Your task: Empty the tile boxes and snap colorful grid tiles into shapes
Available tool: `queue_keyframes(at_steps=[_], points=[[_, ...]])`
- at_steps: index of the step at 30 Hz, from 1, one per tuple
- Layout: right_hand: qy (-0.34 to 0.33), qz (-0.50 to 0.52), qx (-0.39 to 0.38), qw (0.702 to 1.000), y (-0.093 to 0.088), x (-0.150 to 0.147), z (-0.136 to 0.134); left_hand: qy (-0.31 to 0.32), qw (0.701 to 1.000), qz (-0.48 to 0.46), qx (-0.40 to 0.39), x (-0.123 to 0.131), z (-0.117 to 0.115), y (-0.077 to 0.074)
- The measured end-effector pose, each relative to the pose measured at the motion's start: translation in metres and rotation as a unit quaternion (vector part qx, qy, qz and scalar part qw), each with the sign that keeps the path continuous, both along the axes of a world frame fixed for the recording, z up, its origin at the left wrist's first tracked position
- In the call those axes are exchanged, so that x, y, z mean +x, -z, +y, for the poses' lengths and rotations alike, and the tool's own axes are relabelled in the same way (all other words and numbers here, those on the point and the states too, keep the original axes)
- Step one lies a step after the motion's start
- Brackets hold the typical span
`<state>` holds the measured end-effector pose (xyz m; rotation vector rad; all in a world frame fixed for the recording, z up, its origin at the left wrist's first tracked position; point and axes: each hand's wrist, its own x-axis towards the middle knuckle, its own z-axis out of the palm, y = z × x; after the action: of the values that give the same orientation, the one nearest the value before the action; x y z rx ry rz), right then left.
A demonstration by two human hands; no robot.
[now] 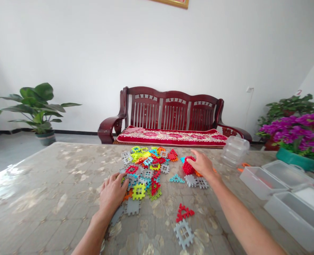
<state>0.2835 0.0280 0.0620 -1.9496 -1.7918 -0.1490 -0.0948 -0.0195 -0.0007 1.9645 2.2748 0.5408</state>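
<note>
My left hand (112, 191) rests at the left side of a heap of interlocking plastic tiles, its fingers loosely spread and touching grey pieces (131, 180). The heap mixes grey, red, blue, orange and yellow-green tiles (139, 191). On the right, my right hand (203, 165) is closed around a red knobbly plastic piece (189, 166); its far side is hidden by the fingers. Just below it lie grey square tiles (191, 181) and a blue triangle (177, 179). Nearer me are a red triangle (184, 212) and a grey square frame (184, 233).
Clear plastic boxes (292, 216) stand at the table's right, with a clear stacked container (235, 150) behind them. Purple flowers in a green pot (297, 160) sit at the far right. Beyond the patterned table (66, 198) is a wooden bench (173, 109).
</note>
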Motion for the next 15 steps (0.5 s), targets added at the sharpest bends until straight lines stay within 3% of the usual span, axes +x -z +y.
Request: queue_keyframes(at_steps=[7,10,15], points=[[-0.064,0.114,0.052,0.990,0.008,-0.020,-0.020,0.003,1.000,0.000,0.005,0.000,-0.001,-0.001],[-0.139,0.134,0.012,0.981,0.017,-0.047,-0.037,0.004,1.000,-0.005,0.010,0.000,0.000,0.001],[-0.246,0.054,-0.085,0.964,0.034,-0.092,-0.061,0.002,1.000,-0.007,0.019,0.000,-0.001,0.002]])
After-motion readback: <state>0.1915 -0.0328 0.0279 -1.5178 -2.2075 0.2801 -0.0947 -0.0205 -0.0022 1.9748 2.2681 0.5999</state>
